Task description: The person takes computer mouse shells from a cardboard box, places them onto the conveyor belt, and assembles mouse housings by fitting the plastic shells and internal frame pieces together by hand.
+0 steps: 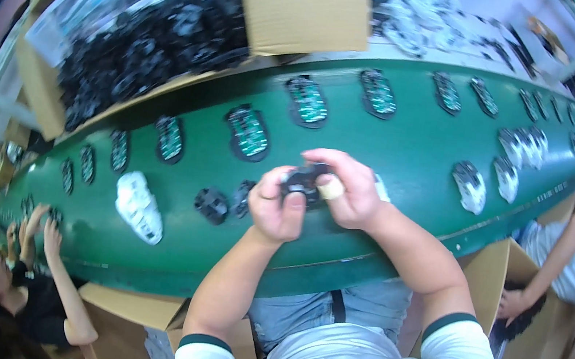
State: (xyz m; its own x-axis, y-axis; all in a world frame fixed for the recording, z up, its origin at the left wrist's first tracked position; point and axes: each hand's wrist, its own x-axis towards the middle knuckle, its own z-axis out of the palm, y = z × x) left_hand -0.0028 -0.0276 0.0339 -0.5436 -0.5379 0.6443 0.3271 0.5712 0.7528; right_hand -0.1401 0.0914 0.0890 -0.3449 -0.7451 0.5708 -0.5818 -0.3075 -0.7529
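Observation:
Over the near side of a green conveyor belt (180,260), a small black plastic part (304,177) is held between my two hands. My left hand (273,208) closes around its left side, thumb up against it. From the right, my right hand (351,190) pinches the part; a pale wrap covers one finger or thumb. Just left of my hands lie a black moulded part (212,205) and another black part (241,199), partly covered by my left hand. Further left rests a white mouse-shaped shell (139,207). A white item (380,187) shows partly behind my right wrist.
Black mouse bases with green circuit boards (246,133) line the belt's far side. White and grey mouse shells (469,187) sit to the right. A carton of black parts (163,44) stands beyond the belt. Co-workers' hands (50,234) work at left, and another's (514,305) reaches into a right-hand carton.

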